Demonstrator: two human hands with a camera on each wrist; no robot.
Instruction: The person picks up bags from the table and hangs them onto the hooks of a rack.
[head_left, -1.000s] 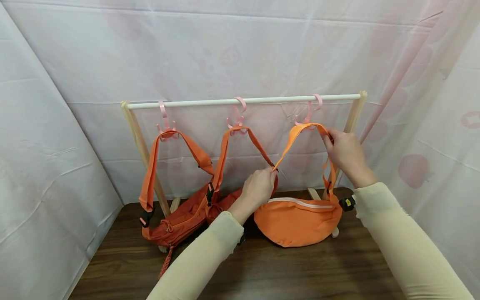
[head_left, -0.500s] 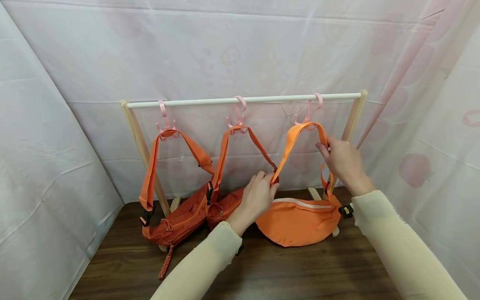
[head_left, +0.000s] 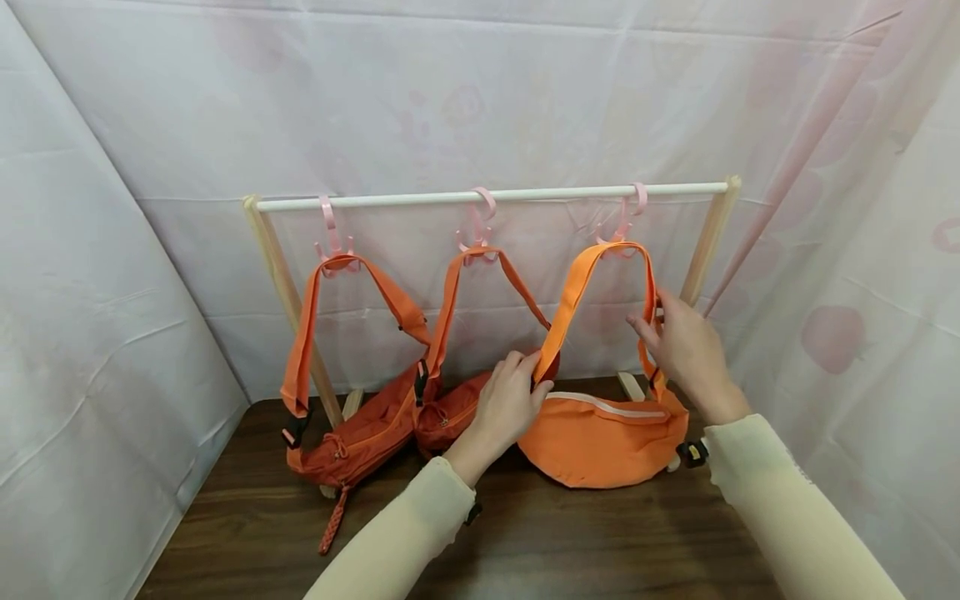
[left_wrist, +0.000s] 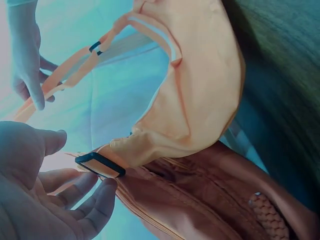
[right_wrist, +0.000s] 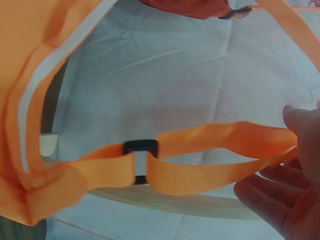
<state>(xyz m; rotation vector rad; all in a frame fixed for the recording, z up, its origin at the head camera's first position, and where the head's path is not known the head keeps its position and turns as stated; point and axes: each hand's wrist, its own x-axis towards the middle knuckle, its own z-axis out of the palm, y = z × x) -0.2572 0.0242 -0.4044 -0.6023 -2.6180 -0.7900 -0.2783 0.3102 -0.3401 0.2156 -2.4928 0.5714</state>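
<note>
A bright orange waist bag [head_left: 603, 442] hangs at the right by its strap [head_left: 573, 287], looped over a pink hook [head_left: 621, 229]. On the strap's left side is my left hand [head_left: 510, 400]; in the left wrist view its relaxed fingers [left_wrist: 92, 207] lie at a black buckle [left_wrist: 100, 165], with the thumb held apart. My right hand [head_left: 690, 346] is at the strap's right side. Its thumb stands away from the fingers [right_wrist: 270, 200], and the strap runs into the space between them. A black slider [right_wrist: 141, 146] sits lower on that side.
Two darker red-orange bags, one at the left [head_left: 360, 433] and one in the middle [head_left: 450, 417], hang from pink hooks on a white rod [head_left: 420, 199]. Wooden posts [head_left: 712, 242] hold the rod above a dark wood table [head_left: 562, 550]. Pale cloth [head_left: 450, 92] surrounds it.
My left hand has slid down the strap's left side, its thumb and fingers loosening. My right hand has moved lower and spread its thumb away. The strap now hangs in a rounder loop.
</note>
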